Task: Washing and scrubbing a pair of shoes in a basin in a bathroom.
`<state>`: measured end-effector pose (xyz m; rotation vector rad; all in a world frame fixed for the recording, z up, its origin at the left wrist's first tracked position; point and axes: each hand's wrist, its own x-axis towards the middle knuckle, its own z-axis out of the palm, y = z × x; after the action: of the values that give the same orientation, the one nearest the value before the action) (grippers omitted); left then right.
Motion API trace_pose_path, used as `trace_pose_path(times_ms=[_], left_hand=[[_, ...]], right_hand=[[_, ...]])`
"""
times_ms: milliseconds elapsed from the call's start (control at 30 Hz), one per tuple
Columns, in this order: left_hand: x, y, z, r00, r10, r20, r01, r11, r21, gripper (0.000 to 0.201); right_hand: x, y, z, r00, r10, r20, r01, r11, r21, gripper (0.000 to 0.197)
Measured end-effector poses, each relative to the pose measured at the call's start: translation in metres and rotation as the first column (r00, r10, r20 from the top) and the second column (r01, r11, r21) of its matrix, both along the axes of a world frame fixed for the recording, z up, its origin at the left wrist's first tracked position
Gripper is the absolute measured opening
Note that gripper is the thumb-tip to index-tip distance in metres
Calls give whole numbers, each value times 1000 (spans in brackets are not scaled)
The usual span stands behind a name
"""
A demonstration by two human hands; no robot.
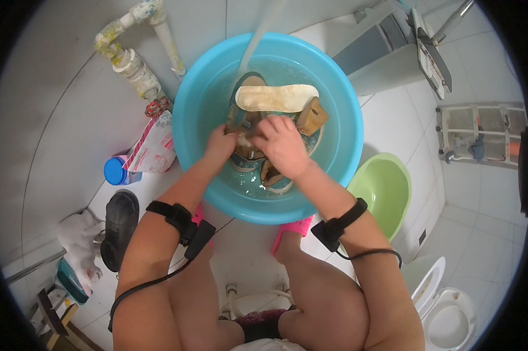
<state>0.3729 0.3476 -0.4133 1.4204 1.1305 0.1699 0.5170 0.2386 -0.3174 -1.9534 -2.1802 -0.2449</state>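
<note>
Hands at a blue basin, frame centre, working on a shoe in water.

Left hand (pixel 220 143) and right hand (pixel 283 146) reach down from the lower edge, forearms converging, each banded with a black wrist strap; fingers of both curl shut around a grey-brown shoe (pixel 258 155) lying half under water mid-basin. Cream insole (pixel 275 97), flat and oval, rests just above the hands beside a tan block. Round plastic basin (pixel 188 117), smooth rim, stands on white floor tiles. Green basin (pixel 387 187) sits close at right; black shoe (pixel 119 225) lower left; pipe upper left. Open floor lies at far right.
</note>
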Motion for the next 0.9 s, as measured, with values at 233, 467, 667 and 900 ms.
trace_pose_path(times_ms=[233, 467, 667, 900], left_hand=[[-1, -3, 31, 983, 180, 36, -167, 959, -227, 39], [-1, -7, 30, 995, 88, 43, -79, 982, -172, 38], [-3, -4, 26, 950, 301, 85, -253, 899, -357, 32], [-5, -4, 22, 975, 164, 147, -137, 974, -182, 30]], right_hand=[[-7, -1, -13, 998, 48, 47, -35, 967, -254, 30], [10, 15, -16, 839, -525, -144, 311, 679, -665, 34], [0, 3, -23, 813, -525, -250, 329, 770, -546, 40], [-10, 23, -13, 643, -731, -226, 388, 566, -727, 61]])
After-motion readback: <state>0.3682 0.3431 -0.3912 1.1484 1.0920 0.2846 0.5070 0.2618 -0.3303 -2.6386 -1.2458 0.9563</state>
